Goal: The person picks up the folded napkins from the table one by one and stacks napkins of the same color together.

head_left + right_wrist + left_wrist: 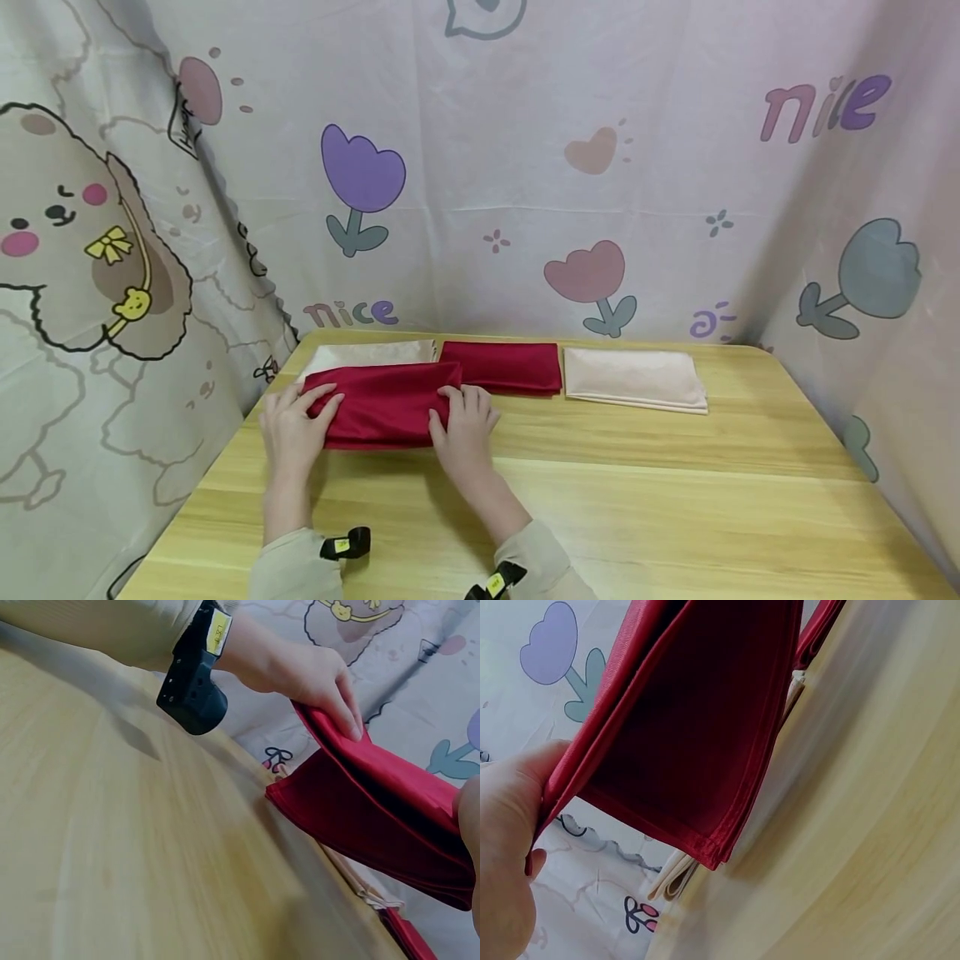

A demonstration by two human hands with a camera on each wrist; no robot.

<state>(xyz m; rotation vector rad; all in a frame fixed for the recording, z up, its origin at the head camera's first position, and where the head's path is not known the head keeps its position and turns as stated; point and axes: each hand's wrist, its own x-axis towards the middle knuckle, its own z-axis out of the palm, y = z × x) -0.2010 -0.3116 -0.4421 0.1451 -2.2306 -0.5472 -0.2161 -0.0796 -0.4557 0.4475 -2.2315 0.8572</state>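
A folded dark red cloth [382, 408] is held up by its two ends above the left part of the table. My left hand [294, 429] pinches its left end, thumb on the near face. At the opposite end my right hand [465, 429] grips the cloth between thumb and fingers. In the left wrist view the layers of the red cloth [697, 720] hang apart below the left hand [510, 825]. The right wrist view shows the lower fold of the cloth [360, 825] close over the wood.
Along the back edge of the wooden table [675, 500] lie a cream folded cloth [375, 353], partly behind the held one, a second red folded cloth [510, 367] and another cream folded cloth [633, 379]. A printed curtain [480, 183] surrounds the table's back and sides.
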